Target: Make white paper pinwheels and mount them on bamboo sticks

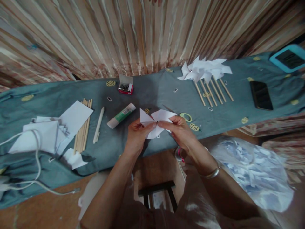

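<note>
While I watch from my remote post, the left hand (pixel 136 135) and right hand (pixel 182 128) hold 1 white paper pinwheel (pixel 164 115) between them, near side of the table, roughly mid-view. Each hand pinches its own side; thumbs nearly meet at the middle, beside a small shiny pin (pixel 156 122). Long axis runs left to right across my view. On the left, 1 sharp corner points up and away from the wearer; on the right, a flap points outward, its tip at the right fingers. Lower edge faces the wearer.

Green cloth (pixel 157 92) underneath. I note scissors (pixel 186 117) just right of the paper, their blade pointing left and away. To the left: glue tube (pixel 121 115) lying slantwise, then white pen (pixel 98 125), wooden sticks (pixel 83 130), paper sheets (pixel 43 136). Beyond the glue, an open red box (pixel 125 89) of metal bits. Far right-hand side: overlapping pinwheels (pixel 207 68), 5 sticks visible, heads pointing away; then a dark phone (pixel 261 95).
</note>
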Demonstrator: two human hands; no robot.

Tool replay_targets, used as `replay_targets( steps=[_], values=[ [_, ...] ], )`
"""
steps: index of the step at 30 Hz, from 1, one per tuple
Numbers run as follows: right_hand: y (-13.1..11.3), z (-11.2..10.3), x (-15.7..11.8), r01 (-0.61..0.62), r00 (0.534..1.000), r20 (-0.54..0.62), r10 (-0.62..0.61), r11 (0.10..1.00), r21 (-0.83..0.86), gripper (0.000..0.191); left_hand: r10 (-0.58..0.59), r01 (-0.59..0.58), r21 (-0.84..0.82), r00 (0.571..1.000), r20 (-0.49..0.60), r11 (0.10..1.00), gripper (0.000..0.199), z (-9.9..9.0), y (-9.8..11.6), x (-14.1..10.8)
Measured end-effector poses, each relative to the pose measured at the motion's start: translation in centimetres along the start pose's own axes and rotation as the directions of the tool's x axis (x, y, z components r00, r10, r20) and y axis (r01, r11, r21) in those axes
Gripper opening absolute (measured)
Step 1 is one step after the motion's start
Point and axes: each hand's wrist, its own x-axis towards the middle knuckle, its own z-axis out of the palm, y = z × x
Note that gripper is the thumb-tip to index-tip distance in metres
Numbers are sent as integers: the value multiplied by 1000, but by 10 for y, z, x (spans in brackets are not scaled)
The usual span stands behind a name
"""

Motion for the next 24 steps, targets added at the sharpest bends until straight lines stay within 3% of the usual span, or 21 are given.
replay_targets(
  steps=[8, 24],
  values=[
    [3, -5, 2, 41, 998, 48, -40, 999, -35, 23, -22, 22, -4, 1000, -5, 1000, 37, 2, 1, 1],
    [6, -4, 3, 43, 998, 36, -43, 999, -6, 27, -91, 95, -104, 995, 41, 990, 39, 5, -1, -1]
  ],
)
